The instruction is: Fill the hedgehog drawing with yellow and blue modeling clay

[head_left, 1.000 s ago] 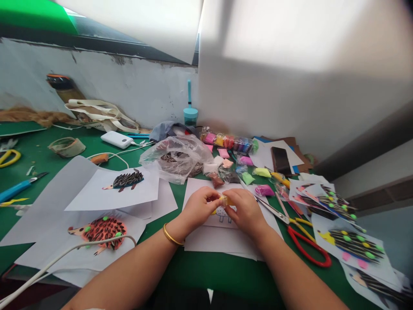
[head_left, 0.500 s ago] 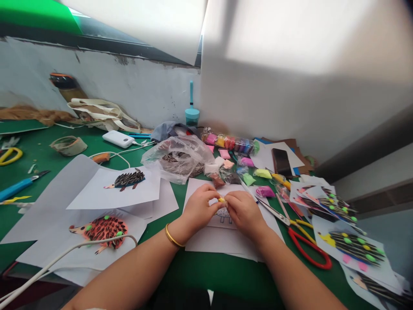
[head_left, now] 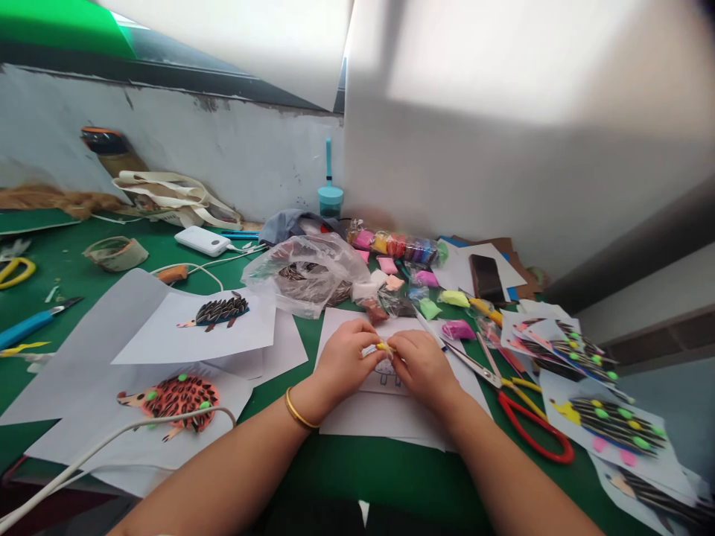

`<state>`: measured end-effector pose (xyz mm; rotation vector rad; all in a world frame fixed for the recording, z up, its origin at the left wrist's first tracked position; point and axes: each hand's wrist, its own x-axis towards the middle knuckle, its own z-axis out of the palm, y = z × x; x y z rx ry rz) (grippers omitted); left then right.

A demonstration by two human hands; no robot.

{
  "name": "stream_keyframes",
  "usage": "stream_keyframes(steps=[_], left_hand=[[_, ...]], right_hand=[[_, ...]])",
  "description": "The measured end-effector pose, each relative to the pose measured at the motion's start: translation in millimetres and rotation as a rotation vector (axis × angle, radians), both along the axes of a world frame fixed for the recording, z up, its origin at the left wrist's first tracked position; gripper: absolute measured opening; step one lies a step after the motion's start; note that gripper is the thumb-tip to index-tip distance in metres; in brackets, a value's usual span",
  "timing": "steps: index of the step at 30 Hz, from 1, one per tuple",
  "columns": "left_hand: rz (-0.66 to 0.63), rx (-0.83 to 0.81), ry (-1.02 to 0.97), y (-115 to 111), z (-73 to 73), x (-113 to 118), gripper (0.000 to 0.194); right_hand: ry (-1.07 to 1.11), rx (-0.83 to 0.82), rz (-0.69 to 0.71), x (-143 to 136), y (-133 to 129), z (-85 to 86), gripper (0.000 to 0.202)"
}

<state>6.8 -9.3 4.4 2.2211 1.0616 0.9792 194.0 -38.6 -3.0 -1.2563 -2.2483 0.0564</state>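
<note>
Hands (head_left: pixel 347 359), two, pinching one yellow piece (head_left: pixel 383 346); one drawing (head_left: pixel 384 368) beneath

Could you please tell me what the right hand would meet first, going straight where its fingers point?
The left hand, most likely, just across the small yellow piece held between both hands; depth is unclear.

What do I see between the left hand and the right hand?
In the head view, the left hand and right hand pinch a yellow piece, probably clay; beneath it shows a line drawing.
</note>
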Motion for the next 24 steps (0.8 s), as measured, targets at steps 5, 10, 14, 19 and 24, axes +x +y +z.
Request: stream_keyframes(steps=[5, 10, 14, 19, 24], left_hand=[[0.023, 0.041, -0.118, -1.6, 3.5, -1.3, 0.013], [0.045, -0.007, -0.174, -2.3, 5.6, -2.7, 0.01], [0.022, -0.112, -0.18, -1.7, 5.9, -1.6, 0.006], [0.006, -0.19, -0.059, -3.5, 5.4, -0.3, 0.007], [-0.017, -0.243, -0.088, -1.4, 2.7, -0.2, 0.013]], right_hand=[[0.062, -0.021, -0.026, 0.4, -1.1, 5.5, 0.012], [0.092, -0.034, -0.064, 1.7, -2.6, 6.8, 0.011], [0.123, -0.029, -0.06, 2.1, -3.6, 6.0, 0.013], [0.124, -0.009, -0.021, 2.1, -2.8, 2.6, 0.012], [0.116, -0.01, -0.031, 2.4, -2.2, 2.7, 0.012]])
